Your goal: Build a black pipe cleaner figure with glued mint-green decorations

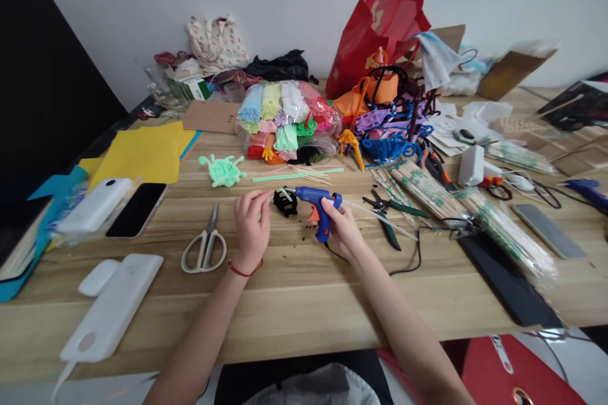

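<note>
My right hand point(342, 229) is wrapped round the grip of a blue hot glue gun point(315, 202), its nozzle pointing left at a small black piece point(285, 202) with a pale green bit on it. My left hand point(251, 224), a red string at its wrist, has its fingers pinched beside that black piece, on its left. Both hands rest over the wooden table point(294, 291).
Scissors point(205, 247) lie left of my left hand, pliers point(387, 215) right of the gun. A bag of coloured pipe cleaners point(287, 117), a green fuzzy shape point(222, 169), a phone point(137, 209), power banks point(114, 307), stick bundles point(427, 190) and a red bag point(380, 31) crowd the table.
</note>
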Action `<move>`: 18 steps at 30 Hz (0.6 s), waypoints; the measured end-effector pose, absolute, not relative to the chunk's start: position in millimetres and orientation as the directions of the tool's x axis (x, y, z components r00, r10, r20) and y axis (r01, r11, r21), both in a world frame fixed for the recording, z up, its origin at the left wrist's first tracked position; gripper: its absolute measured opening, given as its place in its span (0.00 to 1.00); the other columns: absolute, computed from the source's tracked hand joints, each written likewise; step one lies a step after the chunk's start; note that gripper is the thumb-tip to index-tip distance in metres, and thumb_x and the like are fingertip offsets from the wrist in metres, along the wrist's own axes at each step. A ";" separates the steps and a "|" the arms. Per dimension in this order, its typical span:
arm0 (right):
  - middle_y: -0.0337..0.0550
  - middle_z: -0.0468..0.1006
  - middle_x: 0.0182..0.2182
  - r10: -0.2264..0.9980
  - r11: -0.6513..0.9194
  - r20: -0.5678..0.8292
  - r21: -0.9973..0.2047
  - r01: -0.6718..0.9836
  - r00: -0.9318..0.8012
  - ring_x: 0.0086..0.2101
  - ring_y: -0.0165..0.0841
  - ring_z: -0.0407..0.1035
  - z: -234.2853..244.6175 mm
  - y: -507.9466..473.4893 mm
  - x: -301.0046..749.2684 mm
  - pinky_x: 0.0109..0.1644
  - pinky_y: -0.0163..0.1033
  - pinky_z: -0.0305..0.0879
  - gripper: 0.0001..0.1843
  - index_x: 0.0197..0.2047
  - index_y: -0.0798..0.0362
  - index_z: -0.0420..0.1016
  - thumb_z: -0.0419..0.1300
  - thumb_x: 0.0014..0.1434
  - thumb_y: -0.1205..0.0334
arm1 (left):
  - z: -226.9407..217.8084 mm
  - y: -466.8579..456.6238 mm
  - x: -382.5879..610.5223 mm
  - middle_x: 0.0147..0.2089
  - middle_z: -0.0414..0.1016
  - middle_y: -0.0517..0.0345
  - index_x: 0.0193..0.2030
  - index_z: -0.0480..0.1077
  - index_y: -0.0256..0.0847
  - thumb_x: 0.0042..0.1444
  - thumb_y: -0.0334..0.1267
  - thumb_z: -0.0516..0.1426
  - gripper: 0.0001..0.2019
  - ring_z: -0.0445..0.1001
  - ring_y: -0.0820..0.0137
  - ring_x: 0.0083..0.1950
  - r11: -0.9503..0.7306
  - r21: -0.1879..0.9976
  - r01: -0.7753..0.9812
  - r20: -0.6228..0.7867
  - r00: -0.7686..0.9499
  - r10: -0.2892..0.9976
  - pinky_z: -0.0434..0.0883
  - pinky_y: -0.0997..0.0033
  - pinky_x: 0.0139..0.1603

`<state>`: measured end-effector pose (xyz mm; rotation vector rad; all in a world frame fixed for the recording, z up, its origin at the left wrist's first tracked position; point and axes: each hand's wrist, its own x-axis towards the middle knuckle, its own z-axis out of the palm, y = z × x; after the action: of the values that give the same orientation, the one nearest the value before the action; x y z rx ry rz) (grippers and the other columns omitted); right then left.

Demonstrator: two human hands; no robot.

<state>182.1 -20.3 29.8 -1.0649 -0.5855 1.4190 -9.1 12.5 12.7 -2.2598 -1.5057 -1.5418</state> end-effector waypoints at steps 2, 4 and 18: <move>0.35 0.75 0.22 0.948 -0.207 -0.299 -0.838 -0.505 0.108 0.17 0.25 0.67 31.1 -19.2 181.3 0.19 0.29 0.66 0.23 0.33 0.55 0.73 0.70 0.42 0.45 | 11.7 15.9 -13.3 0.41 0.73 0.52 0.45 0.74 0.42 0.63 0.36 0.52 0.10 0.69 0.66 0.44 -0.521 0.467 0.714 0.729 0.023 0.684 0.64 0.64 0.47; 0.32 0.71 0.19 0.936 -0.222 -0.327 -0.831 -0.510 0.126 0.15 0.22 0.62 32.6 -18.6 180.3 0.15 0.27 0.60 0.24 0.31 0.54 0.70 0.69 0.43 0.43 | 11.0 19.0 -17.1 0.38 0.74 0.54 0.40 0.75 0.42 0.61 0.38 0.55 0.07 0.69 0.66 0.42 -0.518 0.454 0.725 0.737 0.021 0.675 0.64 0.65 0.46; 0.30 0.63 0.12 0.955 -0.094 -0.142 -0.978 -0.188 0.261 0.12 0.22 0.54 23.6 -18.4 184.0 0.14 0.30 0.50 0.21 0.21 0.52 0.63 0.66 0.43 0.47 | 10.7 24.0 -20.9 0.35 0.75 0.55 0.32 0.72 0.40 0.58 0.40 0.58 0.07 0.69 0.67 0.40 -0.502 0.408 0.763 0.759 0.022 0.651 0.65 0.66 0.44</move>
<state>184.0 -18.4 23.6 -1.2832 -0.8199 1.1643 -20.9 24.0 10.7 -2.1609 -1.5039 -1.4957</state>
